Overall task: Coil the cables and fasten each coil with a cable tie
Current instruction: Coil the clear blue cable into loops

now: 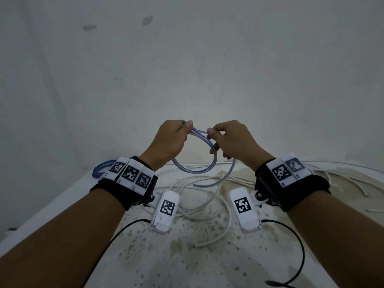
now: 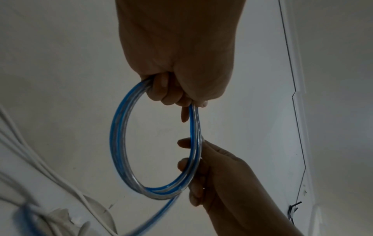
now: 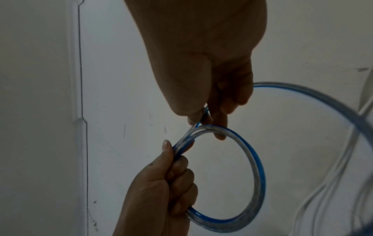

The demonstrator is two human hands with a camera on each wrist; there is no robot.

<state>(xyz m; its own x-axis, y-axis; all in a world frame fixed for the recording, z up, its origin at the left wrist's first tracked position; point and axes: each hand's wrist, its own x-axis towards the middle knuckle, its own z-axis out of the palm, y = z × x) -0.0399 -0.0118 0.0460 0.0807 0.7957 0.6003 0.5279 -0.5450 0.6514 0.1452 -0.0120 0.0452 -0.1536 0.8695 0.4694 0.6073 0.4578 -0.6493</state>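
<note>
A clear cable with a blue stripe is wound into a round coil (image 1: 204,167) (image 2: 119,143) (image 3: 256,172) held up in front of the wall, above the table. My left hand (image 1: 172,138) (image 2: 175,89) grips the coil's turns at its top left, fingers curled round them. My right hand (image 1: 226,140) (image 3: 210,115) pinches the cable at the coil's top right. A loose tail (image 1: 220,179) (image 3: 322,102) of the same cable hangs from the right hand down toward the table. No cable tie is visible.
Several loose white cables (image 1: 199,202) lie tangled on the stained white table (image 1: 207,262). Another blue-striped coil (image 1: 102,168) lies at the table's back left, behind my left wrist. A bare wall (image 1: 187,69) stands close behind. Thin black wires (image 1: 299,246) trail from the wrist cameras.
</note>
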